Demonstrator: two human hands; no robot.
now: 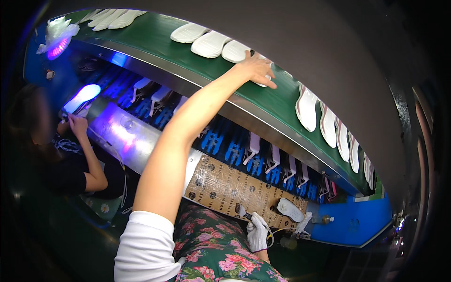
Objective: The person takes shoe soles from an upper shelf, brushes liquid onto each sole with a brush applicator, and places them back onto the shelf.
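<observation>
My bare left hand [257,69] reaches far out over the green conveyor belt [202,70]. Its fingers are spread over a white shoe sole [262,84], mostly hidden beneath it; the hand seems to touch it. Just left of it lies another white sole [235,51]. Down by my lap, my right hand [256,233], in a white knit glove, is closed round a brush [242,211] with dark bristles. A thin pale tube runs by that hand. Right of the brush, a single pale sole [290,210] rests on the cardboard-covered bench [225,188].
More white soles [306,108] line the belt on both sides. Below the belt, blue racks [233,152] carry mauve strapped pieces [253,145]. A small bottle [322,219] lies at the right end. On the left, a co-worker's hand [78,125] is at a brightly lit sole [83,97].
</observation>
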